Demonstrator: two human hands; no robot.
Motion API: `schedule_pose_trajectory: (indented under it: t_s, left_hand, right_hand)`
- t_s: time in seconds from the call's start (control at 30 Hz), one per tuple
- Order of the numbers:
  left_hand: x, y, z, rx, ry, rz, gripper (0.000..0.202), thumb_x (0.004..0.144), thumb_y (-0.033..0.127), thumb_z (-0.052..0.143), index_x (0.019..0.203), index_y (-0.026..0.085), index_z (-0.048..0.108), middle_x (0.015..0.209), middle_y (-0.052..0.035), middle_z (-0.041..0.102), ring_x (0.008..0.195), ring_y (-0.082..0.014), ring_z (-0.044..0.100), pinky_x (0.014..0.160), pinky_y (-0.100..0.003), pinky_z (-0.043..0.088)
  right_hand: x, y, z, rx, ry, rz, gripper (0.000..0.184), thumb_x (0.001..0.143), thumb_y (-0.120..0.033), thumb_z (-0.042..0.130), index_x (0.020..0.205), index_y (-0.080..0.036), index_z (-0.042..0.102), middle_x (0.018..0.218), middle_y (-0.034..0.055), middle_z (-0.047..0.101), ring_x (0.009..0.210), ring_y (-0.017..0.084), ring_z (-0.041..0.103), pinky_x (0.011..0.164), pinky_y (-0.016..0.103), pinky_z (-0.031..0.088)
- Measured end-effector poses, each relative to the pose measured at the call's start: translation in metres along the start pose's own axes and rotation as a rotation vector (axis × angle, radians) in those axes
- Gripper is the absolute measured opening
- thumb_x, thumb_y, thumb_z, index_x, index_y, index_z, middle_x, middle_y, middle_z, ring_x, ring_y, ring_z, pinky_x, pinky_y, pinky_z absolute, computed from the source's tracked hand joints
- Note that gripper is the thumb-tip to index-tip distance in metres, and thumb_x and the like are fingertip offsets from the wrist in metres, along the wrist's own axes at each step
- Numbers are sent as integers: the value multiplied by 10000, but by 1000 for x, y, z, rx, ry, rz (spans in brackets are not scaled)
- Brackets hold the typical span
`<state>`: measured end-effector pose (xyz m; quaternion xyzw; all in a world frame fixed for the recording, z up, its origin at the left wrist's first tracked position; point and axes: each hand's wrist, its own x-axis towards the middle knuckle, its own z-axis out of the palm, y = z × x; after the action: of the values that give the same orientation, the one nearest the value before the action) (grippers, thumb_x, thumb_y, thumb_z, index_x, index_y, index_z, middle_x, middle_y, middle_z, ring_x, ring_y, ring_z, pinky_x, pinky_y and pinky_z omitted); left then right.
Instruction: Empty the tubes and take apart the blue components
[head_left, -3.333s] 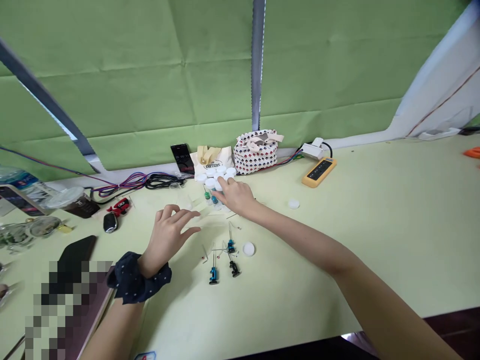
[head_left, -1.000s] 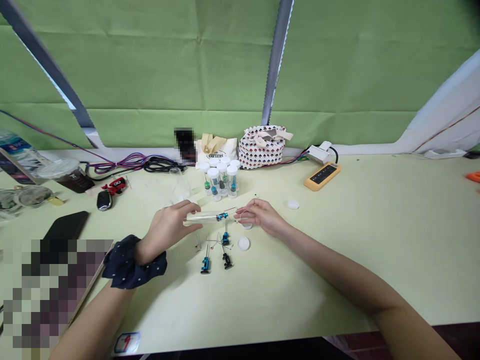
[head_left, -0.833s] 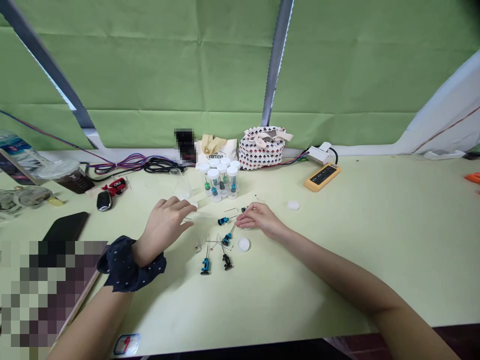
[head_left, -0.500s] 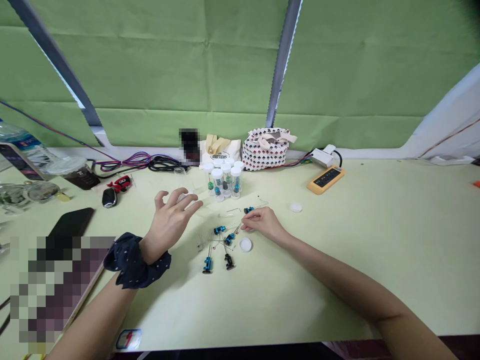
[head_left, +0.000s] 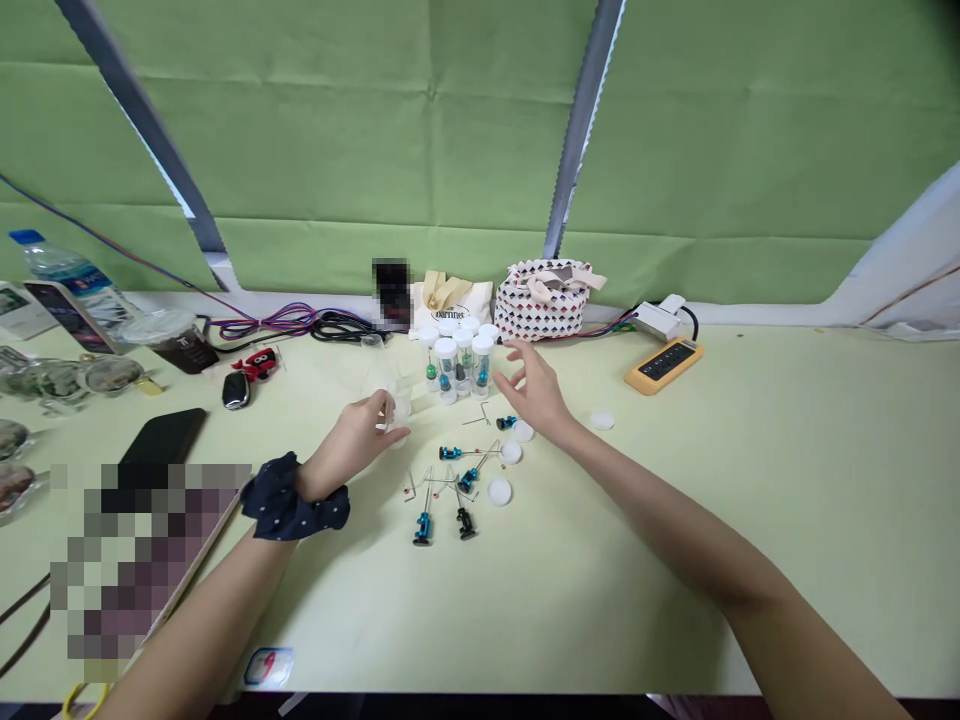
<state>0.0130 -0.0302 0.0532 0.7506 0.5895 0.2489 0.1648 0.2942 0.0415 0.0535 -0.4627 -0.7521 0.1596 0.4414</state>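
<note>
My left hand [head_left: 360, 432], with a dark dotted scrunchie on the wrist, is closed round a clear empty tube [head_left: 397, 410] that lies low on the table. My right hand [head_left: 534, 392] hovers with fingers spread, holding nothing, just right of a cluster of capped vials [head_left: 457, 360] with blue and green pieces inside. Between and below my hands lie several small blue and black needle tools [head_left: 450, 480] and three loose white caps [head_left: 510, 455].
A patterned pouch [head_left: 551, 298] and a cream bag stand behind the vials. A yellow power strip [head_left: 664, 364] lies at the right, another white cap [head_left: 601, 420] near it. Cables, a car key [head_left: 235, 390], a black phone [head_left: 161, 438], a bottle and jars crowd the left.
The tube was emptied: the blue tool slid out and my right hand laid it on the table. My right hand then rose open toward the vials. My left hand closed on the tube.
</note>
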Motion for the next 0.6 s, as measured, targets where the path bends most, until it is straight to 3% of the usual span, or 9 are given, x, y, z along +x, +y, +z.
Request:
schedule_pose_trajectory:
  t_s: [0.07,0.17,0.27,0.33,0.5,0.6]
  left_hand:
    - [1,0,9,-37,56,-36,288,785,437,599,836,201,442,815,-29,602,651,-165,621,599,-287,493]
    - [2,1,23,-76,128,-55,276,817,428,563,931,203,451,848,-33,606,722,-173,635,655,-297,511]
    - [5,-4,35,-35,187,-95,323,842,443,528,1026,190,451,848,-57,623,785,-203,643,670,-301,501]
    - [6,-8,36,78,212,-135,344,829,466,543,992,169,482,803,-77,633,770,-233,643,649,-307,477]
    - [-2,6,23,354,198,-181,405,794,578,543,744,177,516,575,-59,567,661,-259,621,583,-301,409]
    - [-12,32,21,297,229,-20,427,829,603,467,860,181,524,739,-77,616,727,-239,623,648,-316,435]
  right_hand:
    - [17,-7,3,-134,-31,-79,511,851,-370,518,1330,-229,409,1097,119,558,712,173,575,703,337,487]
    - [32,-12,14,-310,-64,-116,449,873,-370,492,1298,-229,464,1052,119,557,790,220,575,695,332,463]
    - [33,-12,24,-383,-54,-116,382,874,-356,490,1217,-190,518,1030,127,559,801,242,576,676,324,447]
    - [29,-11,25,-357,-50,-108,347,868,-338,496,1173,-175,526,993,122,569,749,232,574,684,331,447]
    - [13,-18,-2,-195,39,-118,329,844,-341,530,1124,-169,545,975,120,597,629,186,552,716,353,464]
    - [-1,-35,-24,-53,90,-79,308,809,-424,573,997,-181,585,909,101,615,608,176,555,659,335,475]
